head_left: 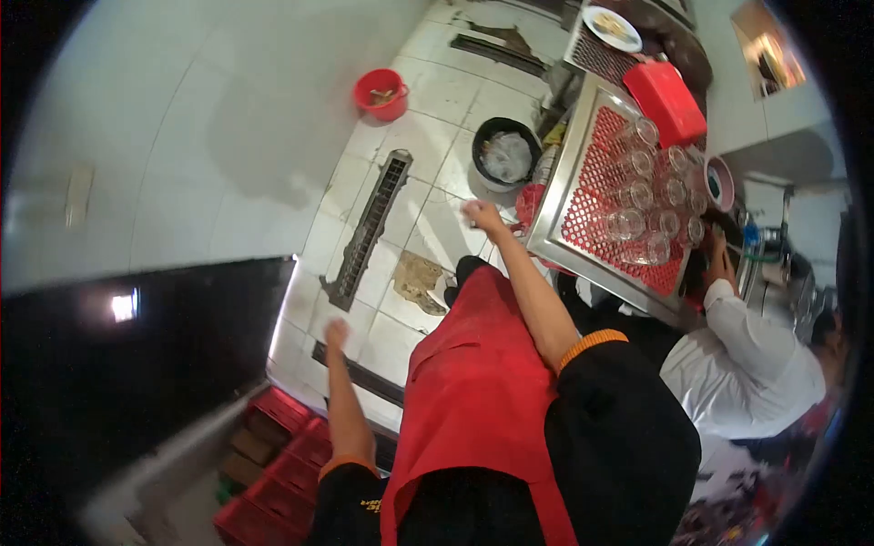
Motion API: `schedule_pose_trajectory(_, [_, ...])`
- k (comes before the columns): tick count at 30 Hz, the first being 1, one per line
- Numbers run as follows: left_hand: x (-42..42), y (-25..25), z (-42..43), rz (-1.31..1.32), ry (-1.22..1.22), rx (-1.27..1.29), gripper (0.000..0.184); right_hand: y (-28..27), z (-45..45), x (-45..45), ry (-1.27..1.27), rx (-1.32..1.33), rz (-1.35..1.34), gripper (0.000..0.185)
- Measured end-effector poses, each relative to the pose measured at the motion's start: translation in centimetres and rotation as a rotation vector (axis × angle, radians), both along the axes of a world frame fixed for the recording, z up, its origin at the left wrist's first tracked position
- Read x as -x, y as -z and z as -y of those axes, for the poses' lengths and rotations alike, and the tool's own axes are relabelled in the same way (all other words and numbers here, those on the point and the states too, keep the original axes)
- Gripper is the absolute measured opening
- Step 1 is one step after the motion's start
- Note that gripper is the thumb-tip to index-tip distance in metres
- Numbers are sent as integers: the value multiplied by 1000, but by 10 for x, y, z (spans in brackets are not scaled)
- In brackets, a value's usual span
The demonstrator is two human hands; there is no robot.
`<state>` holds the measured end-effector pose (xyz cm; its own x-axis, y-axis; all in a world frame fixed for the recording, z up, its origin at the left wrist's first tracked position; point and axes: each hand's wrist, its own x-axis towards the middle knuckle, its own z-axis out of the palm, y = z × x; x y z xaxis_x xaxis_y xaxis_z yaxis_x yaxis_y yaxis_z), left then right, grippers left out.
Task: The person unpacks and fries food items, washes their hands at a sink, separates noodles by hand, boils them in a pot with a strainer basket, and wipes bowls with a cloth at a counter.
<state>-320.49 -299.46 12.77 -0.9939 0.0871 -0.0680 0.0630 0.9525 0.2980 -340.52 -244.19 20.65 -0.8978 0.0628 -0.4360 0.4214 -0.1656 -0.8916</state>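
Note:
My left hand [337, 334] hangs low over the tiled floor at my left side, near a dark floor grate. It is small and blurred, and its fingers do not show clearly. In front of my apron, my right hand [482, 217] is loosely curled, with nothing seen in it. Close by it stands a dark-rimmed bin [506, 155] with clear plastic inside. To the right, several upturned glass jars [635, 194] rest on a red perforated mat [587, 223] on a metal counter [552, 218]. Neither hand touches them.
A red bucket [381, 95] stands by the wall. Floor grates [371, 227] and a broken tile [419, 282] mark the floor. Red crates [273, 491] sit at lower left. A person in white [746, 355] works at the right, beside a red container [665, 102] and a plate [612, 29].

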Motion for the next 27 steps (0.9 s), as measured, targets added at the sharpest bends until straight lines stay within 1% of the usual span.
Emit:
schedule_pose_trajectory(1, [83, -11, 46, 177, -195, -304, 12, 3, -12, 32, 4, 29, 108, 29])
schedule_pose_trajectory(2, [155, -71, 48, 288, -426, -788, 10, -2, -21, 61, 98, 56, 146, 28])
schedule_pose_trajectory(3, [217, -108, 40, 152, -384, -704, 12, -4, -32, 84, 153, 61, 202, 27])
schedule_pose_trajectory(4, [279, -135, 26, 4, -341, -630, 16, -5, -50, 114, 203, 64, 247, 27])
schedule_pose_trajectory(5, [327, -175, 10, 32, -345, -655, 17, 1, -67, 138, 224, 65, 244, 27])
schedule_pose_trajectory(6, [364, -202, -5, 67, -356, -671, 18, 18, -84, 153, 305, 87, 232, 33])
schedule_pose_trajectory(7, [398, -204, -1, 125, -377, -669, 19, 34, -100, 169, 386, 108, 216, 40])
schedule_pose_trajectory(8, [419, -203, -7, 88, -384, -686, 17, 114, -123, 181, 491, -237, 243, 48])
schedule_pose_trajectory(9, [436, -173, 14, 123, -377, -701, 16, 191, -146, 193, 593, -585, 336, 57])
schedule_pose_trajectory(10, [443, -150, 17, 153, -369, -845, 18, 187, -149, 190, 651, -707, 479, 64])
schedule_pose_trajectory(11, [440, -152, 3, 241, -369, -694, 18, 182, -151, 187, 708, -808, 630, 71])
schedule_pose_trajectory(13, [433, -139, -28, 456, -282, -654, 16, 203, -162, 165, 782, -120, 776, 63])
schedule_pose_trajectory(14, [432, -130, -37, 558, -257, -576, 15, 186, -158, 165, 803, -126, 770, 63])
schedule_pose_trajectory(16, [435, -108, -56, 719, -230, -433, 13, 146, -157, 184, 264, 42, 629, 27])
schedule_pose_trajectory(17, [445, -95, -65, 780, -234, -386, 13, 170, -165, 191, 102, 48, 707, 28])
schedule_pose_trajectory(19, [486, -81, -85, 866, -265, -345, 14, 119, -156, 234, 67, -37, 785, 36])
schedule_pose_trajectory(21, [543, -68, -106, 924, -274, -321, 16, 98, -163, 263, 170, 25, 863, 36])
schedule_pose_trajectory(23, [615, -56, -128, 959, -258, -302, 19, 171, -183, 265, 217, 59, 887, 39])
schedule_pose_trajectory(24, [656, -50, -137, 968, -238, -293, 21, 187, -192, 267, 35, -94, 885, 39])
schedule_pose_trajectory(25, [700, -44, -146, 972, -216, -287, 23, 165, -198, 306, -144, -253, 872, 38])
schedule_pose_trajectory(26, [750, -37, -155, 973, -183, -274, 25, 138, -207, 339, -274, -298, 920, 36])
schedule_pose_trajectory(27, [802, -30, -161, 965, -143, -259, 27, 112, -210, 370, -117, -215, 942, 35])
